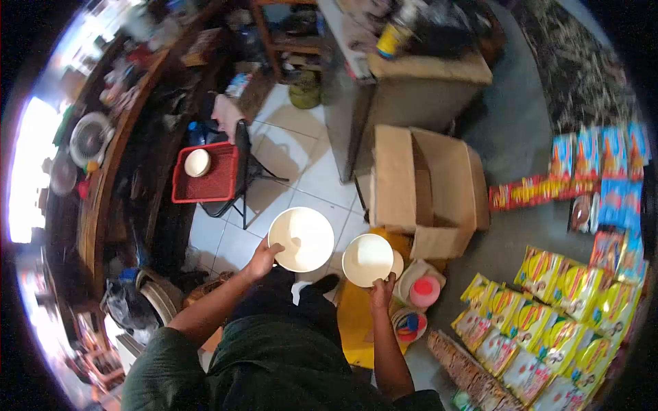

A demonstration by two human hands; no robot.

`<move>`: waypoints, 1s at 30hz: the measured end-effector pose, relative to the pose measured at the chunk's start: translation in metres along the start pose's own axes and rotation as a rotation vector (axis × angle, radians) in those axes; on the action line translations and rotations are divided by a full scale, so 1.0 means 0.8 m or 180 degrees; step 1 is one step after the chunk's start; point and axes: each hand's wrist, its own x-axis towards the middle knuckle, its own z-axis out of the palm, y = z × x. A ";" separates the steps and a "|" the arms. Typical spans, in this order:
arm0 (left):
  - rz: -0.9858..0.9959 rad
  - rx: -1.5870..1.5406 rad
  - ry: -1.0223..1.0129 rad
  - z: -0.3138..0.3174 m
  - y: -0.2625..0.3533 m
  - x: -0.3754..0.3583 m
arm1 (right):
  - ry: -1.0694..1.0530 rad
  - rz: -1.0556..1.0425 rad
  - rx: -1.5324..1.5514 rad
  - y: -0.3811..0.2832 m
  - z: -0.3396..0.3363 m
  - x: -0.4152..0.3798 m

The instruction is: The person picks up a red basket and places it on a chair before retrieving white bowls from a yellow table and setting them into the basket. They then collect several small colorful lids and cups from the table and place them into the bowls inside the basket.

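Note:
My left hand (262,260) grips a large cream-coloured bowl (301,240) by its near-left edge, with the thumb over the rim. In my right hand (382,293) is a smaller cream bowl (367,260), held at its near rim. Both bowls face upward and their insides show nothing in them. They are side by side with a small gap between. A third, small cream bowl (197,163) sits in a red plastic basket (223,188) on a black chair (241,147), ahead and to the left.
An opened cardboard box (445,181) stands ahead on the right. Below it, pink and white containers (424,291) rest by a yellow surface (355,322). Yellow sachet packs (534,318) hang or lie far right. Wooden shelves (113,178) line the left; a green gas cylinder (305,94) is on the tiles.

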 end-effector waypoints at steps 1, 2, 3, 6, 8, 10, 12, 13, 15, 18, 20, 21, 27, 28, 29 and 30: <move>0.0084 -0.0056 0.0091 -0.010 0.014 -0.004 | -0.0273 0.0076 0.0155 -0.018 0.018 0.007; 0.0167 -0.0110 0.0174 -0.021 0.027 -0.007 | -0.0684 -0.0211 0.0572 -0.034 0.040 0.014; 0.0259 -0.0197 0.0256 -0.032 0.042 -0.011 | -0.0816 -0.0247 0.0509 -0.068 0.074 0.011; 0.0642 -0.0509 0.0540 -0.060 0.086 -0.033 | -0.1173 -0.0268 0.0660 -0.153 0.160 0.010; 0.0852 -0.0759 0.0718 -0.084 0.106 -0.045 | -0.1367 -0.0274 0.0540 -0.187 0.212 0.013; 0.1125 -0.1139 0.0988 -0.112 0.116 -0.047 | -0.1649 -0.0180 0.0316 -0.193 0.249 0.028; 0.1210 -0.1263 0.1086 -0.140 0.126 -0.051 | -0.1666 -0.0267 0.0376 -0.198 0.294 0.029; 0.1257 -0.1335 0.1143 -0.155 0.132 -0.054 | -0.1623 -0.0342 0.0482 -0.207 0.325 0.020; 0.1308 -0.1424 0.1255 -0.182 0.141 -0.057 | -0.1745 -0.0187 0.0528 -0.223 0.375 -0.001; 0.1324 -0.1770 0.1607 -0.222 0.159 -0.056 | -0.1879 -0.0121 0.0483 -0.236 0.443 -0.022; 0.1344 -0.1804 0.1534 -0.255 0.163 -0.046 | -0.1898 -0.0129 0.0317 -0.242 0.480 -0.029; 0.1346 -0.1823 0.1564 -0.268 0.168 -0.043 | -0.1923 -0.0113 0.0297 -0.241 0.495 -0.029; 0.1328 -0.1599 0.1681 -0.332 0.199 -0.034 | -0.1857 -0.0001 0.0040 -0.244 0.588 -0.035; 0.1346 -0.1637 0.1735 -0.339 0.201 -0.031 | -0.1870 0.0062 0.0026 -0.243 0.600 -0.033; 0.1360 -0.1674 0.1787 -0.344 0.203 -0.027 | -0.1879 0.0124 0.0010 -0.243 0.611 -0.029; 0.1346 -0.1696 0.1834 -0.349 0.204 -0.024 | -0.1904 0.0159 -0.0021 -0.242 0.621 -0.025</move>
